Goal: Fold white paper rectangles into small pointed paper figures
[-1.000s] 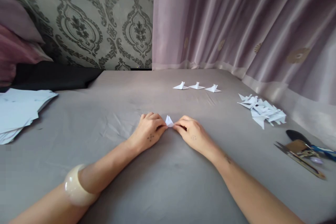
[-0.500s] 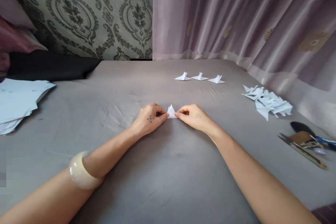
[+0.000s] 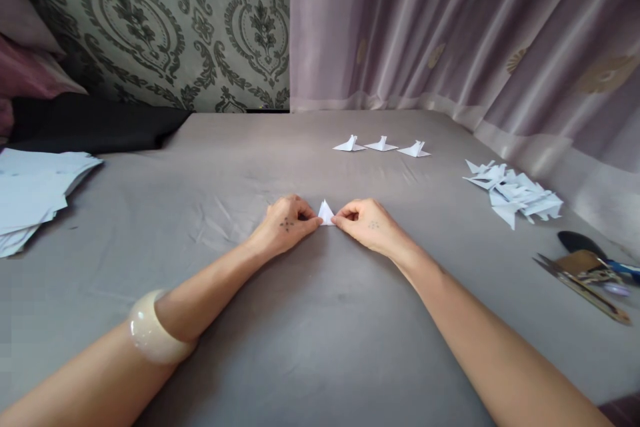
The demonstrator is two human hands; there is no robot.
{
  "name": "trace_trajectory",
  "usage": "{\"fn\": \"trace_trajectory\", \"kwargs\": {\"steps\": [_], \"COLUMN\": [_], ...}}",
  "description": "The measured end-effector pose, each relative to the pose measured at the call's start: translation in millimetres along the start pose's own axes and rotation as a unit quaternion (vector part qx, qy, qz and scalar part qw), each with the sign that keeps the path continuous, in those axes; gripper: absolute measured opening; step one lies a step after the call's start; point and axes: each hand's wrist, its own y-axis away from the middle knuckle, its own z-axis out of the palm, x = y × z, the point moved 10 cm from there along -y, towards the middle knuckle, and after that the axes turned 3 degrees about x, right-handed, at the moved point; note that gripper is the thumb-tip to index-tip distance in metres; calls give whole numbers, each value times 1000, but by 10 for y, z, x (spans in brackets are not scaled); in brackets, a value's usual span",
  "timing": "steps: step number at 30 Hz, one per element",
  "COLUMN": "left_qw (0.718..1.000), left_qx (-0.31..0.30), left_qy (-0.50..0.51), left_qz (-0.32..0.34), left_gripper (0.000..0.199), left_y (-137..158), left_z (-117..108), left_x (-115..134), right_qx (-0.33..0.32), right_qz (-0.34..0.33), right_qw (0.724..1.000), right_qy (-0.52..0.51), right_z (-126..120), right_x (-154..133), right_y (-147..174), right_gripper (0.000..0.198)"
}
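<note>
A small white folded paper [image 3: 326, 213] with a pointed top stands between my hands, low over the grey cloth. My left hand [image 3: 291, 221] pinches its left lower corner between thumb and fingers. On the opposite side, my right hand [image 3: 366, 221] is closed on the right lower corner. The fingertips hide both corners. Beyond my hands, three folded paper figures [image 3: 382, 144] with pointed wings sit in a row on the cloth.
At the left lies a stack of white paper sheets [image 3: 40, 190], near a black cloth [image 3: 95, 123]. To the right are a heap of folded white paper pieces [image 3: 520, 193] and several tools, among them tweezers [image 3: 583, 290]. A curtain [image 3: 400, 33] hangs behind.
Both hands keep their pinch on the folded paper; my right fingertips have shifted slightly left along it. The view has moved a little.
</note>
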Motion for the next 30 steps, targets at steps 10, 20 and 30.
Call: {"fn": "trace_trajectory", "kwargs": {"steps": [10,20,30], "left_qw": [998,986,915], "left_qx": [-1,39,5], "left_qy": [-60,-138,-255], "left_qz": [11,80,313], "left_gripper": [24,13,35], "left_y": [25,81,340], "left_z": [-5,44,236], "left_x": [80,116,478], "right_qx": [-4,15,59], "right_qz": [-6,-14,-178], "right_qw": [1000,998,973], "right_qy": [22,65,132], "right_z": [19,-5,14], "right_x": [-29,-17,-249], "right_y": [3,-1,224], "right_gripper": [24,19,24]}}
